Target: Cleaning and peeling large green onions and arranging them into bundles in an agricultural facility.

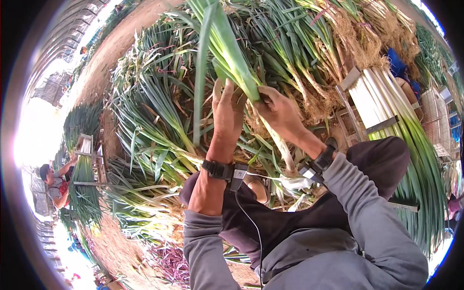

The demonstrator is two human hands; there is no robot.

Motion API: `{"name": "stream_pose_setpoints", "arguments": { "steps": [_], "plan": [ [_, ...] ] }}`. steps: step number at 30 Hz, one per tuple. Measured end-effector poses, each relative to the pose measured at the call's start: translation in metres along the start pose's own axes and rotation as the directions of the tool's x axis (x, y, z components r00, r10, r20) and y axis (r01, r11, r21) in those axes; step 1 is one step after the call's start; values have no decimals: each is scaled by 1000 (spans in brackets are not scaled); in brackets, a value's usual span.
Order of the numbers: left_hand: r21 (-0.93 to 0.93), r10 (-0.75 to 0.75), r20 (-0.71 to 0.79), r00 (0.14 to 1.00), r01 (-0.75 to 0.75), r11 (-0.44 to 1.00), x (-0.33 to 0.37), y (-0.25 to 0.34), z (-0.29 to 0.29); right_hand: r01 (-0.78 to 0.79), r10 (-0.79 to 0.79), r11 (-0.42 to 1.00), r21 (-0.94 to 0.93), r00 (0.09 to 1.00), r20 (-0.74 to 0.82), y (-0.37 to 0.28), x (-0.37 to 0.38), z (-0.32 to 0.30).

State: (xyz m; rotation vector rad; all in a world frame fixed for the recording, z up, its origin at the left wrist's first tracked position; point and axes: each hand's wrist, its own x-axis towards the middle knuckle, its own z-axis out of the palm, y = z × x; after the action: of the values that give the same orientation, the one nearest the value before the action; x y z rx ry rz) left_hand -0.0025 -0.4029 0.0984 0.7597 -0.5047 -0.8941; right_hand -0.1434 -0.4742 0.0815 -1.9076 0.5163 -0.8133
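A long green onion (231, 53) slants across in front of me, its broad green leaves rising past the top edge. My right hand (282, 113) is closed around it where the leaves meet the stalk. Below that hand a pale stalk (284, 150) runs down toward my knees, seemingly the same plant. My left hand (226, 113) is at the leaves' left side, fingers stretched upward beside them; its thumb is hidden. One long leaf (202, 77) hangs down left of that hand. Both wrists wear black straps with small devices.
Heaped green onions (159, 106) surround the front and left, with rooty bundles (357, 38) at the far right. Peeled white stalks (377, 96) lie in a metal-barred rack at my right. Crates (435, 116) stand beyond it. Another person (55, 186) works at the far left.
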Motion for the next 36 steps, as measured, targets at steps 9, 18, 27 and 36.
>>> {"name": "stream_pose_setpoints", "arguments": {
  "steps": [9, 18, 27, 36],
  "plan": [
    [-132, 8, -8, 1000, -9, 991, 3, -20, -15, -225, 173, 914, 338, 969, 176, -17, 11, -5],
    [-51, 64, 53, 997, -61, 997, -1, -10, 11, -238, 172, 897, 372, 964, 202, -10, 17, -23],
    [2, 194, -200, 960, -197, 980, 16, 7, -3, -158, 118, 947, 279, 981, 154, -28, -6, -15],
    [97, 363, -255, 896, -350, 932, 7, 54, -41, -355, 303, 934, 45, 852, 427, 38, -74, -17]
  ]
}}
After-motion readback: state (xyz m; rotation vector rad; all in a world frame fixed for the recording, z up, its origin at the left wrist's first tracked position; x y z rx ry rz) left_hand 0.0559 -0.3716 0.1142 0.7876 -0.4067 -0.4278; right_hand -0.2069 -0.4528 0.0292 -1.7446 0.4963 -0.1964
